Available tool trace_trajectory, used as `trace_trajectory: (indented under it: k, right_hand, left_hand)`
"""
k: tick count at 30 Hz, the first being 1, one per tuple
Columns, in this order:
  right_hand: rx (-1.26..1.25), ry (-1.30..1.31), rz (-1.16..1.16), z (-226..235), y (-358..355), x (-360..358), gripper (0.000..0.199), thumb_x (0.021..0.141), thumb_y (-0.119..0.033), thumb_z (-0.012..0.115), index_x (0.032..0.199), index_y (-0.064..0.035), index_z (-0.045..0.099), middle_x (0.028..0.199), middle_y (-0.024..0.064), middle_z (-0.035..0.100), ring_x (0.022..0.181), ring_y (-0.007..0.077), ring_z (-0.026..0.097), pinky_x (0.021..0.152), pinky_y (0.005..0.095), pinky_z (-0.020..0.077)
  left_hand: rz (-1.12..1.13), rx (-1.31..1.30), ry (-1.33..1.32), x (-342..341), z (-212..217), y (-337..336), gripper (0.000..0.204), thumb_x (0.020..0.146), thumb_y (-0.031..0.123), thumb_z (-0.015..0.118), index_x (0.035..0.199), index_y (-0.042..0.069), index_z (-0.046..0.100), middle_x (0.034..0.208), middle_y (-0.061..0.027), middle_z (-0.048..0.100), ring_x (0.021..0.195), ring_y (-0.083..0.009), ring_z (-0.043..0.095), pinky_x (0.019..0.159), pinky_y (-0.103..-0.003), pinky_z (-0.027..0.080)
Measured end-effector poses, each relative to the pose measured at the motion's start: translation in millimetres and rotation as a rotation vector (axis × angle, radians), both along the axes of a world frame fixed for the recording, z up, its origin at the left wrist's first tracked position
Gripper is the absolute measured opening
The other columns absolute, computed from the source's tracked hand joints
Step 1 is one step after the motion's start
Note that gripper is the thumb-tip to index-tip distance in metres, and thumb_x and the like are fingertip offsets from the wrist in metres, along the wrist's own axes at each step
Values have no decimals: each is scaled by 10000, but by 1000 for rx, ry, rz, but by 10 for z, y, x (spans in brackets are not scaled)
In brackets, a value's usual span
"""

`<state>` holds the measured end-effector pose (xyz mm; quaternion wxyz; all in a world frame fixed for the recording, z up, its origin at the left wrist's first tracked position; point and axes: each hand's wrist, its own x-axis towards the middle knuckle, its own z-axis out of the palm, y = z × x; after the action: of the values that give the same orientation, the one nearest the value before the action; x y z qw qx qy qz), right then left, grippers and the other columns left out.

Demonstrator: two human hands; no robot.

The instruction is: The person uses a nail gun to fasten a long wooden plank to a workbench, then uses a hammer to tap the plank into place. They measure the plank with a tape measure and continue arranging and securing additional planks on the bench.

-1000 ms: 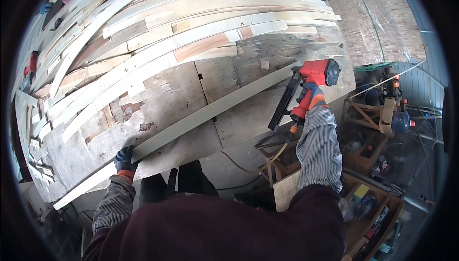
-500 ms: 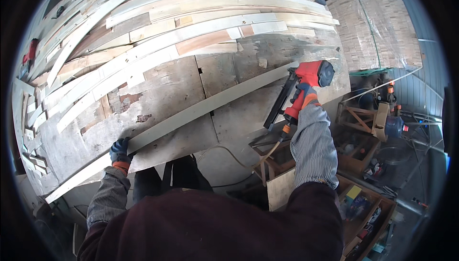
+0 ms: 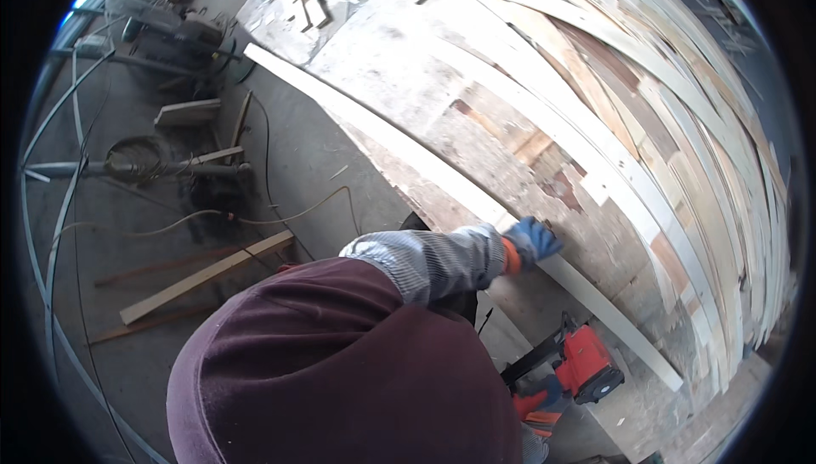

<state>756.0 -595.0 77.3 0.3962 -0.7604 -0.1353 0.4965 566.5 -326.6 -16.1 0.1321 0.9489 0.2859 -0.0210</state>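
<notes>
My left hand point(image 3: 531, 239), in a blue glove with an orange cuff, presses flat on a long pale wooden strip point(image 3: 612, 324). The strip runs slantwise across a big curved surface of patched boards and slats point(image 3: 595, 99). My grey-sleeved forearm reaches to it across my dark red top. Low at the right, my right hand point(image 3: 537, 402), gloved in orange and blue, grips a red nail gun point(image 3: 586, 366). The gun sits just below the strip, its black magazine pointing left; whether its nose touches the wood is hidden.
On the concrete floor at the left lie loose wooden boards point(image 3: 204, 273), a thin cable point(image 3: 280, 213), a coiled hose point(image 3: 136, 156) and a pipe. A dark machine point(image 3: 170, 31) stands at the upper left.
The view has swung to the left, so the floor now shows on that side. The nail gun has dropped from upper right to lower right. My left hand still rests on the strip.
</notes>
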Motion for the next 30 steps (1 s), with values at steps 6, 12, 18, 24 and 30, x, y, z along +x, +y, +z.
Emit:
trace_trajectory:
  k: [6, 12, 18, 24, 30]
  right_hand:
    - [-36, -126, 487, 463, 509, -808, 201, 816, -153, 605, 648, -45, 578, 740, 57, 616, 719, 215, 573, 692, 379, 436]
    - [115, -242, 471, 195, 908, -1285, 121, 764, -71, 610, 671, -28, 546, 624, 56, 582, 625, 172, 563, 670, 319, 445]
    - [46, -216, 631, 502, 1570, -1902, 119, 691, -132, 640, 620, -87, 555, 605, 72, 545, 671, 228, 548, 702, 347, 424]
    - [284, -522, 1032, 520, 1774, -2017, 139, 814, -45, 534, 677, -21, 533, 579, 52, 584, 536, 146, 552, 624, 307, 448]
    - [-88, -46, 245, 862, 2158, -2372, 79, 755, -29, 588, 706, 1, 534, 568, 58, 562, 532, 161, 554, 553, 301, 452]
  left_hand:
    - [37, -168, -299, -967, 82, 133, 750, 663, 386, 711, 1327, 162, 445, 1236, -97, 511, 1179, -305, 475, 1003, -461, 389]
    - [524, -5, 102, -3325, 234, 1063, 857, 724, 385, 716, 1444, 168, 307, 1409, -107, 379, 1328, -317, 334, 1093, -496, 273]
    - [338, 34, 432, -4234, -146, 1852, 665, 730, 308, 693, 1331, 203, 427, 1277, -83, 466, 1222, -291, 441, 1088, -538, 280]
    - [577, -97, 7, -3773, -577, 1883, 106, 844, 195, 540, 928, 169, 598, 948, -75, 576, 979, -302, 560, 987, -440, 403]
    - [473, 3, -147, -2441, -914, 1505, 124, 836, 116, 547, 955, 137, 573, 837, -65, 539, 898, -272, 565, 996, -486, 406]
